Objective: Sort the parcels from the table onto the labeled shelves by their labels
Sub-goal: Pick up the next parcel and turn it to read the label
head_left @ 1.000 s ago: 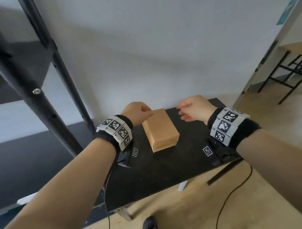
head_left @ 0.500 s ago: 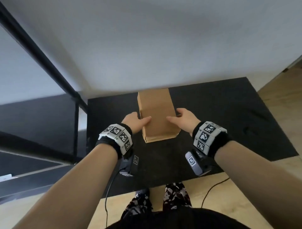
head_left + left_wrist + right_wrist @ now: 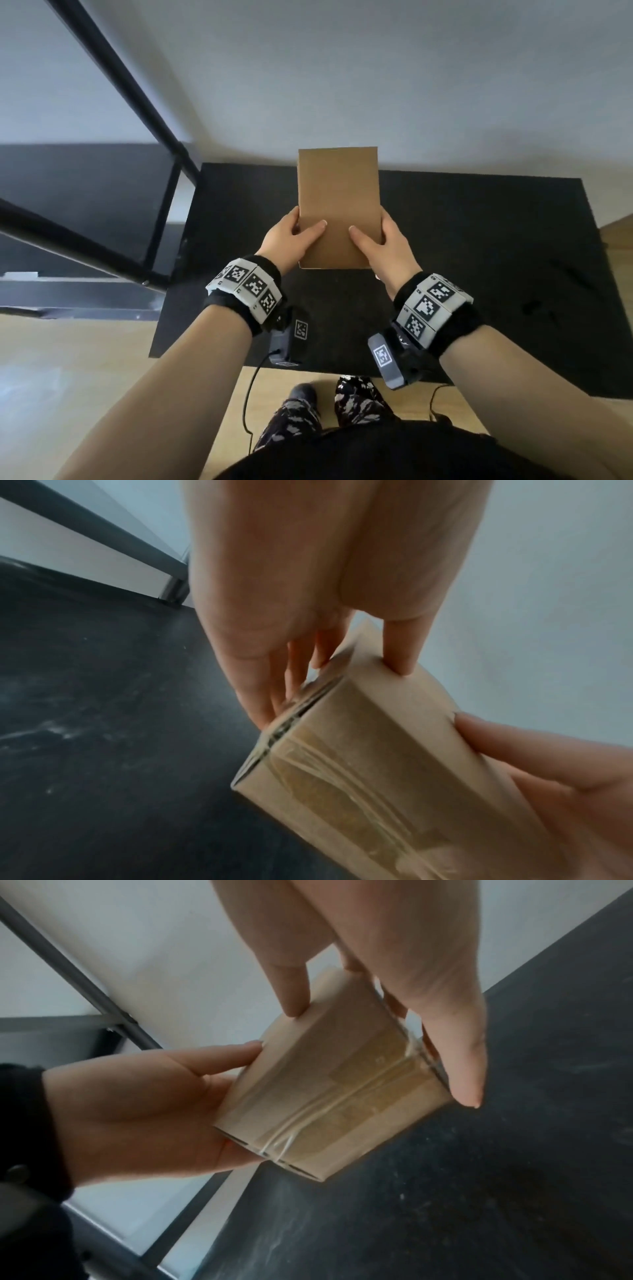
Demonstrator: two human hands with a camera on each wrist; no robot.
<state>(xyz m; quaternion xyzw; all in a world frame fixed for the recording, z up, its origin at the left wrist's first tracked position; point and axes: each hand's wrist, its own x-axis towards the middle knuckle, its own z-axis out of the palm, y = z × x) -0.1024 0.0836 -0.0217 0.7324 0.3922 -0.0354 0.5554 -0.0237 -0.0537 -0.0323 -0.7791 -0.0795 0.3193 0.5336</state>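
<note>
A plain brown cardboard parcel (image 3: 339, 205) is held up above the black table (image 3: 479, 257). My left hand (image 3: 294, 236) grips its left side, thumb on the top face and fingers underneath. My right hand (image 3: 380, 240) grips the right side the same way. The wrist views show the parcel's (image 3: 369, 764) taped end, with clear tape along its (image 3: 329, 1093) seam. No label shows on any visible face.
A black metal shelf frame (image 3: 150, 120) rises at the left, with a dark shelf board (image 3: 85, 192) beside the table. A white wall stands behind. Wooden floor and my legs (image 3: 308, 421) are below, with cables hanging from the wrist cameras.
Both hands have closed on the parcel's sides and lifted it off the table, towards me. One second ago the hands were only reaching for it.
</note>
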